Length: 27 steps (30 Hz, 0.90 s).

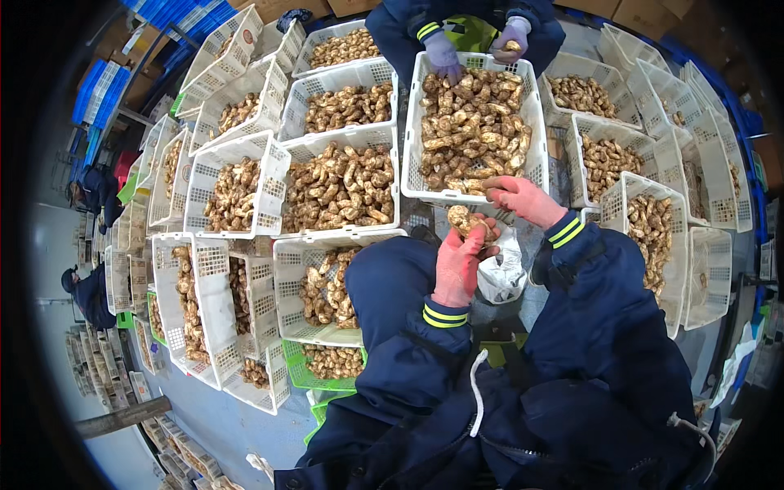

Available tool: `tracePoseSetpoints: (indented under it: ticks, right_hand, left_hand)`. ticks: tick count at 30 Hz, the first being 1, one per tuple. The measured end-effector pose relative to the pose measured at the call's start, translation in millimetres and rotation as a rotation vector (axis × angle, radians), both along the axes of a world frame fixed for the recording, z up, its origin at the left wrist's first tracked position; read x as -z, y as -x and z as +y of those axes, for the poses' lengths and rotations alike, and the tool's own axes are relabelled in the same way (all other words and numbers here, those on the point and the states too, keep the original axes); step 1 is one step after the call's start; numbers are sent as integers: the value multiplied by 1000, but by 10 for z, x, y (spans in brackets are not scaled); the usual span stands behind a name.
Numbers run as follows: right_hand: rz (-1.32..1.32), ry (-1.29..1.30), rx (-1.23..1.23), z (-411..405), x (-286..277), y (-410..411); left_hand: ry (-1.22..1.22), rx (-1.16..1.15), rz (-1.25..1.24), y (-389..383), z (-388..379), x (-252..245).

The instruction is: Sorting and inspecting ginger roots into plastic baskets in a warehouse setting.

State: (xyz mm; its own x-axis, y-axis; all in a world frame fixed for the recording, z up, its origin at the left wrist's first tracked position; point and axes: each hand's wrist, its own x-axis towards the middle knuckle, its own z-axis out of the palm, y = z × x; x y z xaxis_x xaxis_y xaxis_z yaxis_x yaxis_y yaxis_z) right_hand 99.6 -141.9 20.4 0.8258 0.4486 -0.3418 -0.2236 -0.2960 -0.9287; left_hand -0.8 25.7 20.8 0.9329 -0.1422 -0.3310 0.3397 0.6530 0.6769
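My left hand (458,272), in a pink glove, is closed around a stubby matsutake-like mushroom (460,219) with a pale, brown-patched surface. More of a mushroom shows between its fingers, and I cannot tell if it is a second one. My right hand (528,203), also in a pink glove, reaches over the near rim of a white perforated plastic crate (413,150). Its fingertips are beside the nearest of the heaped mushrooms (471,131); whether they pinch one is unclear. Below my hands, between my knees, a white plastic bag (503,269) stands on the floor.
Across the crate, a co-worker's purple-gloved hands (442,56) work; one holds a mushroom (512,46). White crates of mushrooms crowd the left (340,228) and right (680,196). A green crate (297,367) lies low left. Two other people (92,300) are far left.
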Motion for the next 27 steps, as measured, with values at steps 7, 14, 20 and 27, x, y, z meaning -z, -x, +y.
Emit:
tracePoseSetpoints:
  ticks: [7,14,20,27]
  right_hand:
    - [29,39,43,-118,76,-20]
    - [-25,-148,362,-361,260,-363]
    - [39,269,386,-600,634,-721]
    - [-85,784,-73,-209,1109,-1126]
  left_hand:
    - [-56,71,-12,24,-2,-109]
    - [-119,-76,208,-8,37,-8]
    - [485,-227,99,-142,420,-127]
    - [351,-421,-7,-191,1146,-713]
